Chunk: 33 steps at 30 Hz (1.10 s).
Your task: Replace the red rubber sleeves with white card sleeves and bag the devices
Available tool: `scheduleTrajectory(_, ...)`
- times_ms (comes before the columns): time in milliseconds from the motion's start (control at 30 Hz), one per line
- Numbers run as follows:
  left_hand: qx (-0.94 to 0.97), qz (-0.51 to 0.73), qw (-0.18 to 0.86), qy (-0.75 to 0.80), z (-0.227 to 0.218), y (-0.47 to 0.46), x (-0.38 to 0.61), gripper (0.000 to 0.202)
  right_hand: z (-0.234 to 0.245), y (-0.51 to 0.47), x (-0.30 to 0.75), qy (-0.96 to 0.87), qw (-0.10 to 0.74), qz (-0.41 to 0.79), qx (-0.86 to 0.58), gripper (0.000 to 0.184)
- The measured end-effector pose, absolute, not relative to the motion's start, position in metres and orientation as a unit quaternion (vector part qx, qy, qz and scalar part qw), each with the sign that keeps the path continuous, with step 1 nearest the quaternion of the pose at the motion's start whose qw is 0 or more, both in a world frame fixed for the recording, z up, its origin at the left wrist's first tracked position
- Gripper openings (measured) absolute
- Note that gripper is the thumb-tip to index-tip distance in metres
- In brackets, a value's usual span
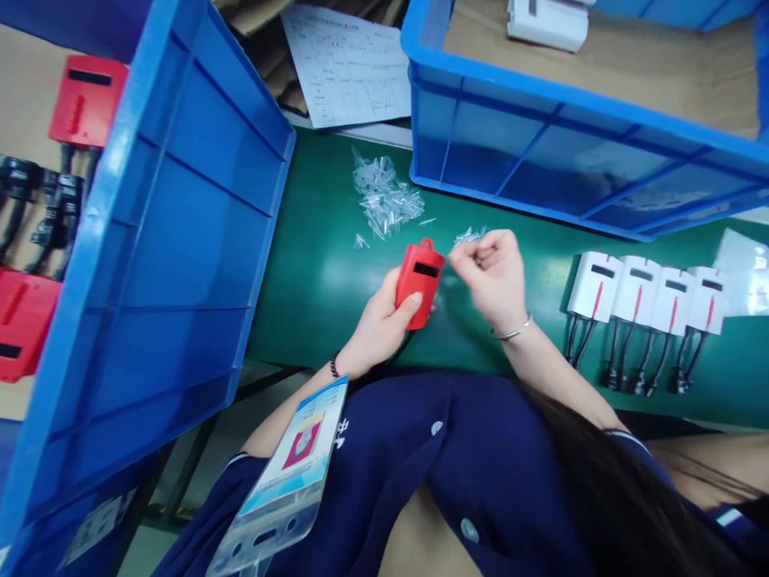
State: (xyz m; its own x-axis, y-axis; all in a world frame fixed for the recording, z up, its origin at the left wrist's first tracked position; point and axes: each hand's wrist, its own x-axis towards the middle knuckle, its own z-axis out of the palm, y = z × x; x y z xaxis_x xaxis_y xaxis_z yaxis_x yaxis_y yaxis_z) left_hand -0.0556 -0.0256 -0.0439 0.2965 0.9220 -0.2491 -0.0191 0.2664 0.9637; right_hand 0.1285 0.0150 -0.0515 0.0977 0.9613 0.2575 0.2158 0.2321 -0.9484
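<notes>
My left hand [378, 324] is wrapped round a small red plastic device [419, 280] with a dark window, held upright over the green table [318, 280]. A black cable hangs from its underside. My right hand [496, 272] is just right of the device's top, its fingers pinched together on some small clear plastic pieces [469, 236]. A loose heap of the same clear pieces [384, 196] lies on the table a little behind the device.
A big blue crate [180, 240] tilts at the left, with red devices [87, 100] and black cables beyond it. Another blue crate [541, 144] stands behind. Several white devices [646, 288] with cables lie in a row at the right. A printed sheet [348, 64] lies behind.
</notes>
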Motion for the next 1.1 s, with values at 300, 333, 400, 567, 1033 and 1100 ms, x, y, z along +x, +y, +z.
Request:
scheduleTrajectory(300,0.338,0.443,0.691,0.46,-0.018,-0.008,-0.083,0.049,-0.051,0.053,0.162,-0.722,0.16,0.147,-0.657,0.008)
scheduleTrajectory(333,0.334,0.444,0.691,0.462,-0.014,-0.006,-0.084,0.049,-0.051,0.052,0.16,-0.731,0.157,0.147,-0.648,0.009)
scheduleTrajectory(400,0.324,0.454,0.686,0.467,-0.007,-0.002,-0.086,0.049,-0.05,0.05,0.16,-0.743,0.174,0.141,-0.63,0.01)
scheduleTrajectory(567,0.279,0.503,0.683,0.449,0.003,0.005,-0.076,0.054,-0.036,0.028,0.162,-0.74,0.262,0.134,-0.604,0.015)
scheduleTrajectory(1033,0.903,0.164,0.087,0.388,0.121,0.182,0.044,0.035,-0.061,-0.034,0.143,-0.36,0.579,0.678,-0.273,0.035)
scheduleTrajectory(1100,0.905,0.093,0.078,0.408,0.13,0.233,0.074,0.027,-0.063,-0.035,0.146,-0.343,0.633,0.63,-0.291,0.033)
